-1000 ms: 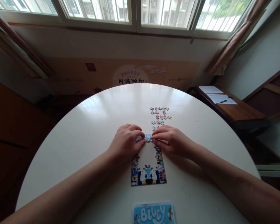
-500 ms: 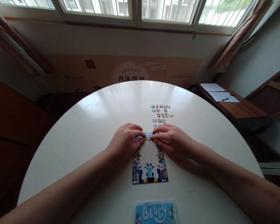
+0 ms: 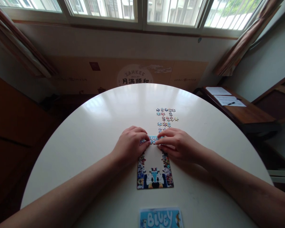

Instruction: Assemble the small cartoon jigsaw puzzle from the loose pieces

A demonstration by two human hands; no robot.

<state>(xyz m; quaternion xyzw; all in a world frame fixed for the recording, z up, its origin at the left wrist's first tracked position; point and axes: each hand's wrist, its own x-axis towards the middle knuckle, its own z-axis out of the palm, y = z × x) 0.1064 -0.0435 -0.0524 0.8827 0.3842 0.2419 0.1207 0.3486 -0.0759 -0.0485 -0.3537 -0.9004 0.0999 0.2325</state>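
A partly assembled jigsaw puzzle (image 3: 155,181) lies flat on the white table, with filled side and top borders and a blue dog's face at its near end. Bare white shows inside its frame. My left hand (image 3: 133,142) is closed at the upper left corner, thumb and forefinger curled against the puzzle. Across from it, my right hand (image 3: 175,142) has its bent fingertips on the upper right part. Between the hands, light blue pieces (image 3: 153,139) of the top row show. Both hands hide parts of the border under them.
Several loose jigsaw pieces (image 3: 167,118) lie beyond my right hand. A blue "Bluey" picture card or box (image 3: 160,218) sits at the near side of the round table (image 3: 97,126). Papers and a pen (image 3: 231,103) rest on a wooden side table (image 3: 254,110) at right.
The view has shifted slightly, so everything sits a little lower and further right. My fingertips are a touch further apart, showing more of the top row. Both hands stay at the puzzle's top edge.
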